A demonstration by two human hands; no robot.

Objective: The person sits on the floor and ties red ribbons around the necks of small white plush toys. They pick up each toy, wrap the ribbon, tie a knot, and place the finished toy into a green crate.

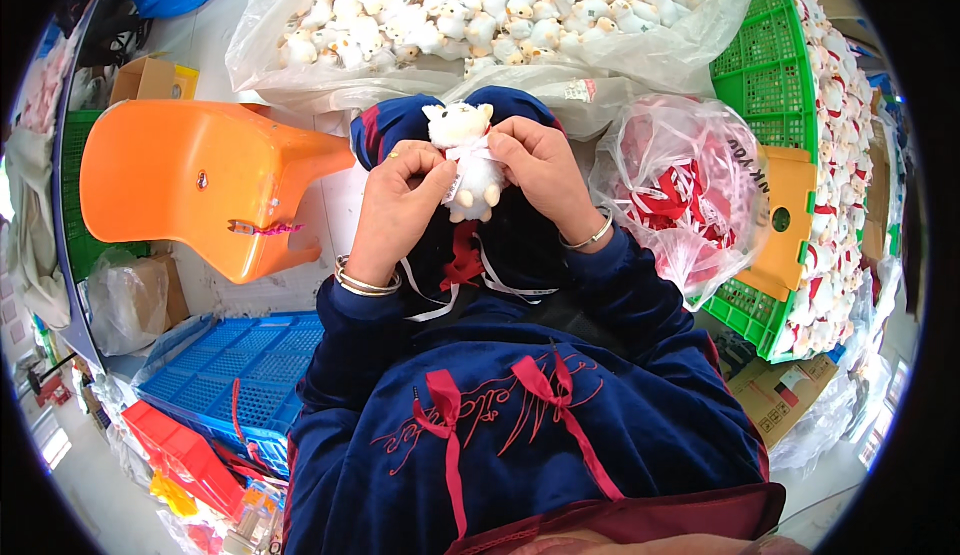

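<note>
A small white plush toy animal (461, 123) with pointed ears and cream paws faces up above my lap. Around its neck runs a white ribbon (471, 155). On the toy's left side, my left hand (398, 205) is closed, thumb and fingertips pinching the ribbon close to the neck. From the other side my right hand (541, 170) pinches the ribbon too, its fingers against the toy's neck. Whether the ribbon is knotted or bowed is hard to make out. Red ribbon pieces (462, 257) and loose white ribbons (440, 309) lie across my lap below.
A large clear bag (262, 67) full of similar white plush toys spreads beyond my knees. To the right are a clear plastic bag (630, 145) of red and white ribbons and a green crate (765, 85). An orange chair (165, 180) and a blue crate (235, 360) stand left.
</note>
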